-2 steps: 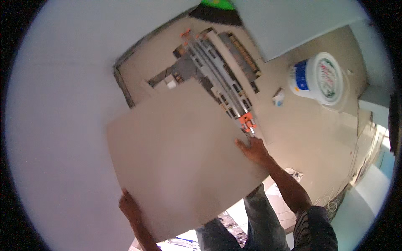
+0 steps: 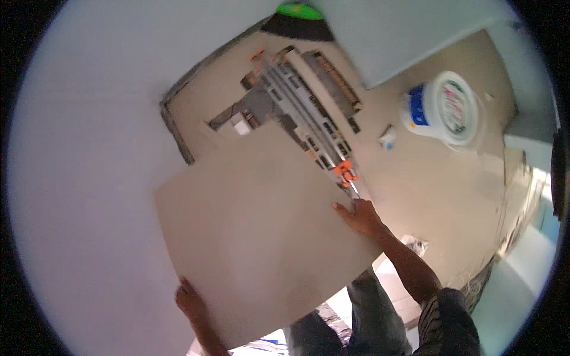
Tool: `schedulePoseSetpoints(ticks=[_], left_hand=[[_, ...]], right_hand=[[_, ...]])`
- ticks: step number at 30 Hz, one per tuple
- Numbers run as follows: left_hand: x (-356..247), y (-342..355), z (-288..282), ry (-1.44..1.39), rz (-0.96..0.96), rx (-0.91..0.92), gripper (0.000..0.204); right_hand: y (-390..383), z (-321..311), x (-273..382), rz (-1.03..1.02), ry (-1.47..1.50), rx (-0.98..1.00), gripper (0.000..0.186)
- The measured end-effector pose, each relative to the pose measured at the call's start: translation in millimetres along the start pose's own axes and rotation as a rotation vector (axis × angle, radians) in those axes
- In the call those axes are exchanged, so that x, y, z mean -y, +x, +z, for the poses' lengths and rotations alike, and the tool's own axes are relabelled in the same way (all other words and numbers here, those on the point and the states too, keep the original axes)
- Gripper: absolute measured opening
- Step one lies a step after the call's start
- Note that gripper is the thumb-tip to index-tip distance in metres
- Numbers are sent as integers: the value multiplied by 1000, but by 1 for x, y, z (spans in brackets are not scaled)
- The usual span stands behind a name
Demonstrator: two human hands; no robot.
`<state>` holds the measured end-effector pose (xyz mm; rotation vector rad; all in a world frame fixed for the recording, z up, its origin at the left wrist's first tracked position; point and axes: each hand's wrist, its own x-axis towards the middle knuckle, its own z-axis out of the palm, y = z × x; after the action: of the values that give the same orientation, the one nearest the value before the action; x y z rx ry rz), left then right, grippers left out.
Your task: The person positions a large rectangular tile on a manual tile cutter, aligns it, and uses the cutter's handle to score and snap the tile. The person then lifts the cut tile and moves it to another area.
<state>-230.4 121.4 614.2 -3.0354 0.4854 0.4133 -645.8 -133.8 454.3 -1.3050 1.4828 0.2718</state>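
Note:
Held up in front of me is a large square beige tile (image 2: 255, 231), gripped at opposite edges. My left hand (image 2: 191, 299) closes on its lower left edge, and the fingers beneath are hidden. At the right edge my right hand (image 2: 362, 218) clasps the tile, its thumb on the upper face. Beyond the tile's far edge lies a long tile cutter (image 2: 309, 110) with grey rails and orange ends, partly covered by the tile. The cutter's near orange end (image 2: 344, 171) is just past my right hand.
A white lidded bucket (image 2: 454, 110) stands on the floor at the right, with a small crumpled piece (image 2: 387, 137) nearby. At the far wall is a green and black broom head (image 2: 300, 21). A small white block (image 2: 241, 126) lies beside the cutter. A wall (image 2: 89, 178) rises close on the left.
The tile and my left hand sit slightly lower and further right in view. The bucket, broom head and cutter have shifted a little left in the picture. Both hands keep their hold.

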Motion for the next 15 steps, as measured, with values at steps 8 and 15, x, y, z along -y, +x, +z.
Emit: schedulePoseSetpoints(ticks=[8,15], left_hand=[[45,-141,-105,211,195,287,60],[-33,-135,-59,381,954,498,53]], right_hand=[[-300,-128,-29,172,-80,-129,71],[-397,-125,-96,264,-112,-307,54]])
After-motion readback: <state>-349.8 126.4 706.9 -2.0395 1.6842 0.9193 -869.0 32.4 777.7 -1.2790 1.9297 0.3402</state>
